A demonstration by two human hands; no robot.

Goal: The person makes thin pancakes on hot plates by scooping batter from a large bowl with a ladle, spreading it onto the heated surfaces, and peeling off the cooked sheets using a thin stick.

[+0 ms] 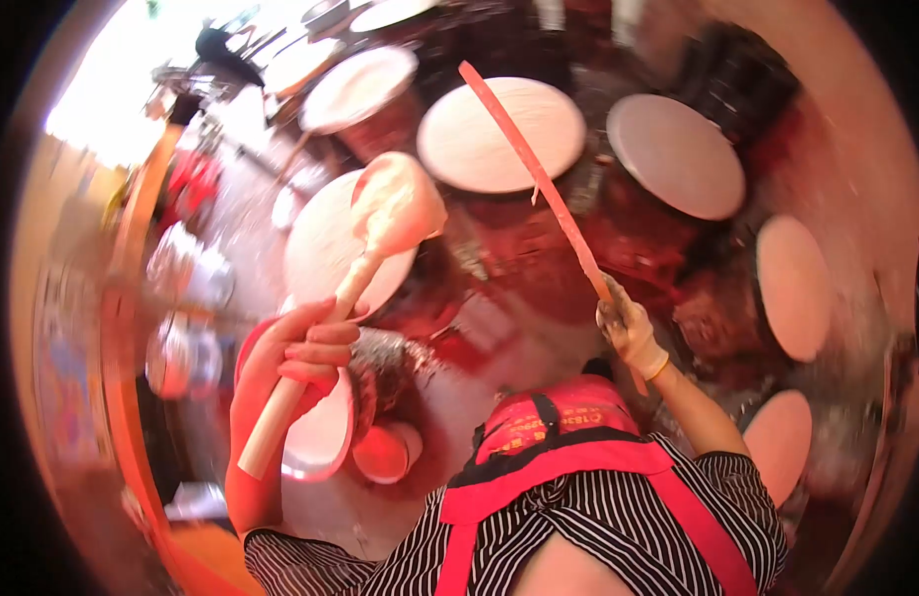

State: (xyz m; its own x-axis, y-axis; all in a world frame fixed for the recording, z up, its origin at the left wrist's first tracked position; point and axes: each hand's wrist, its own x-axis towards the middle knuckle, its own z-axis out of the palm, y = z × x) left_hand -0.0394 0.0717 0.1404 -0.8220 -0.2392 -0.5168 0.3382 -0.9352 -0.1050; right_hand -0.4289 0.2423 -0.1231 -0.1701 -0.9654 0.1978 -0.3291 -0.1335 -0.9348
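Note:
My left hand (305,348), bare, is wrapped round the pale handle of a ladle (395,204). The ladle's bowl is raised at the upper left and looks coated with a pale, creamy substance. My right hand (630,326), in a pale, stained glove, is closed round the lower part of a long, flat reddish stick (534,169). The stick slants up and to the left, with a small pale bit hanging from its edge. Behind the ladle lies a round pale surface (315,243), and another round pale surface (449,149) is behind the stick.
More round pale surfaces stand in an arc, among them a greyish one (676,157) and one at the right (793,288). A red bucket (385,454) and a white-rimmed basin (320,437) are at the lower left. Shiny metal pots (186,268) stand farther left.

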